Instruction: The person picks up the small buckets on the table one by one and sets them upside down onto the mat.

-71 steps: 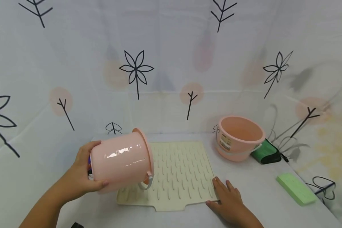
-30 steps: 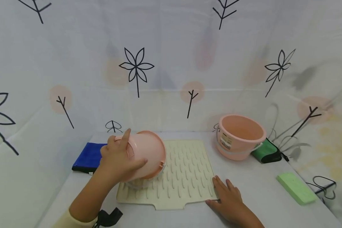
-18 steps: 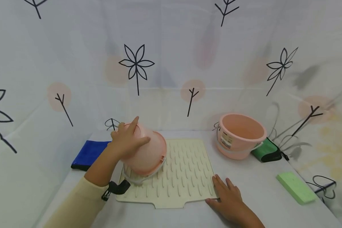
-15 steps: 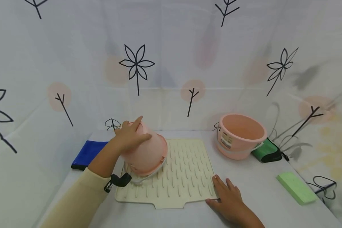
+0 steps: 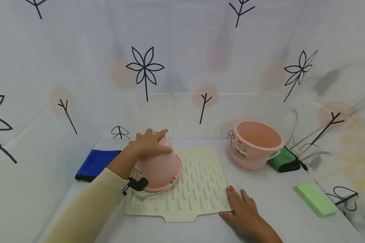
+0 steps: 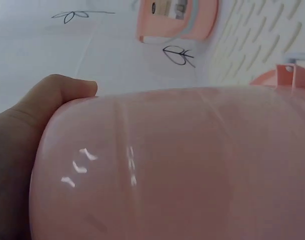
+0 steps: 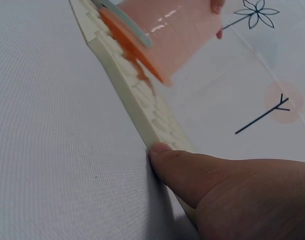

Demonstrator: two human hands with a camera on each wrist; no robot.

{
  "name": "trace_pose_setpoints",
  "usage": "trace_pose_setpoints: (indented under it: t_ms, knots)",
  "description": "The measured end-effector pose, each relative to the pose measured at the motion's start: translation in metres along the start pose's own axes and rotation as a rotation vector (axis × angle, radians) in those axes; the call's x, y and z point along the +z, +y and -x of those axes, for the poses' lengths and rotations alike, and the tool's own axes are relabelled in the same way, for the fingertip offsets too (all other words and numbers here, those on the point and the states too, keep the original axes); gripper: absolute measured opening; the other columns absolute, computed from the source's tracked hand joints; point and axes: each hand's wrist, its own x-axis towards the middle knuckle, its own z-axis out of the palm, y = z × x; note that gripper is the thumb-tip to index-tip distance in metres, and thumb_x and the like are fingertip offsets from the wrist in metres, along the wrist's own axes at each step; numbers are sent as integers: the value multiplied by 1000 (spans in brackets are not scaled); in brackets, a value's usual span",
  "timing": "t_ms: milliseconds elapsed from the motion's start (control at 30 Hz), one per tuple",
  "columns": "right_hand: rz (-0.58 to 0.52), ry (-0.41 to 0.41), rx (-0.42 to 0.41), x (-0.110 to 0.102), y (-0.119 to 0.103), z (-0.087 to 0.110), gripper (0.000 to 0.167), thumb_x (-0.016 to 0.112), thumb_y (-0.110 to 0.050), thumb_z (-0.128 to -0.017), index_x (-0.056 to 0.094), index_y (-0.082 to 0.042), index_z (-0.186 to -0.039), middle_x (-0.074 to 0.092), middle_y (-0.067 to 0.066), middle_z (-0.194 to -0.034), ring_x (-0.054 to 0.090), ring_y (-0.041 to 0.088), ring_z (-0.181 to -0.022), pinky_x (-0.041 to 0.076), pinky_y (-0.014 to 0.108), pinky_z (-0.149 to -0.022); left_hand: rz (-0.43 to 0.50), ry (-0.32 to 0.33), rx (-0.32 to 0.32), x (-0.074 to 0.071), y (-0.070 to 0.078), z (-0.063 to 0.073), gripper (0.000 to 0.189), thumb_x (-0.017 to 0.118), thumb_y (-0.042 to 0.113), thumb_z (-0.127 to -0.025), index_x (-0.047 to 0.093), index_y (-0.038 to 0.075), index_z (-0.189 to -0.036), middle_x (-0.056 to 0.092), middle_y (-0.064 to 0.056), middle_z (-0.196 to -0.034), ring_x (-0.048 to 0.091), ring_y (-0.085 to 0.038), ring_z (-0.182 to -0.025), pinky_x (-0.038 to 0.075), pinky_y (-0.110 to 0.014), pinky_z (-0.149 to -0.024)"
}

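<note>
Turned from its side to mouth-down since the earlier frames, 1 pink bucket (image 5: 158, 168) now leans over the left part of the cream mat (image 5: 200, 182) – I cannot tell whether its rim touches. Its pale handle (image 5: 153, 194) hangs at the near side of the rim. Gripping the bucket's base, the left hand (image 5: 147, 145) has its fingers spread and bent around it; the left wrist view shows 1 digit hooked over the base's edge. On the mat's right edge, near the front corner, rests the right hand (image 5: 241, 211), its fingers extended and holding nothing.

Behind the mat's right side, the other bucket (image 5: 255, 135) stands upright, with a green pouch (image 5: 284, 160) just beside it. Nearer on the right lies a light green block (image 5: 315, 199); at the back left, a blue pouch (image 5: 97, 163) – all on the white table (image 5: 152, 233).
</note>
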Motion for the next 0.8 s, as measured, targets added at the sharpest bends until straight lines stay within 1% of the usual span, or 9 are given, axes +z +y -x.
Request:
trace_pose_setpoints:
  t_ms: [67,167,300,367,433,667,800]
  knots:
    - [4,4,0,-1,0,1,109,68,-72,-88,30,-3,-164,26,22,-171,10,64,-152,8,86,-111,-24,4,-9,4,10,0,93,63,76,-81,22,56,-162,18,-19,-172,26,-59,-145,24,-90,-100]
    - [-11,4,1,-2,1,1,110,69,-71,-87,30,-3,-164,25,22,-171,8,64,-152,6,86,-111,-69,10,-15,9,23,-1,94,64,75,-80,25,53,-162,19,-19,-172,26,-59,-146,24,-89,-101]
    - [-35,-11,10,-2,0,0,111,69,-72,-86,29,-4,-165,23,20,-172,5,63,-153,4,85,-112,-106,5,-37,11,32,-2,92,67,72,-81,27,52,-162,21,-16,-173,25,-58,-147,24,-88,-103]
    - [-32,-17,19,-2,0,0,112,69,-73,-85,29,-4,-164,23,20,-172,5,63,-153,3,85,-111,-111,-8,-42,10,33,-2,91,68,71,-82,27,53,-162,20,-15,-173,25,-58,-147,24,-87,-104]
    - [-30,-22,31,-2,-1,1,113,69,-73,-85,29,-4,-165,23,20,-172,4,63,-153,3,85,-112,-111,-24,-31,7,32,-1,92,67,70,-81,27,53,-162,19,-14,-174,25,-58,-147,25,-87,-104]
    - [-46,-17,22,-3,-3,1,112,71,-71,-85,29,-4,-165,22,19,-173,3,62,-154,3,84,-112,-110,-74,44,-2,20,4,91,69,67,-83,26,54,-162,16,-11,-175,21,-58,-150,25,-88,-103]
    - [-39,-26,45,-3,-4,0,113,72,-71,-84,29,-4,-164,22,19,-172,3,62,-153,2,84,-113,-119,-95,81,-4,14,5,91,71,67,-84,26,54,-162,15,-7,-176,18,-58,-153,22,-89,-105]
